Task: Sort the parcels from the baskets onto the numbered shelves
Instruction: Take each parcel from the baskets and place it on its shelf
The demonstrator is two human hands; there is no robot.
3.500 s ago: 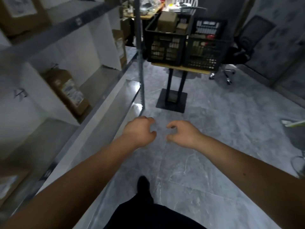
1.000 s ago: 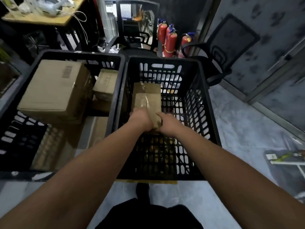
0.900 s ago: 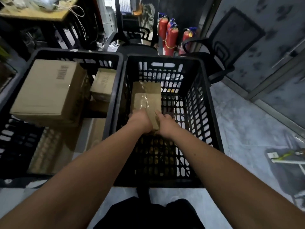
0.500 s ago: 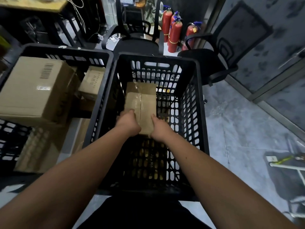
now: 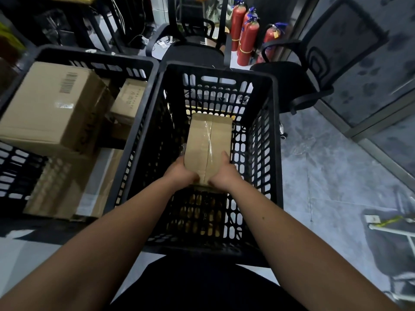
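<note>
The parcel you hold is matt brown cardboard, with a glossy strip of clear tape down its middle. The basket around it is black plastic lattice with a dull sheen. To your left, the big box is the same matt cardboard. The floor looks like polished grey stone, and the fire extinguishers like glossy red metal.

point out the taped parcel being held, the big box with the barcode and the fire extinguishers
taped parcel (image 5: 207, 140), head view, on its taped top face
big box with the barcode (image 5: 51, 104), head view, on its top face
fire extinguishers (image 5: 248, 41), head view, on a red cylinder body
</note>
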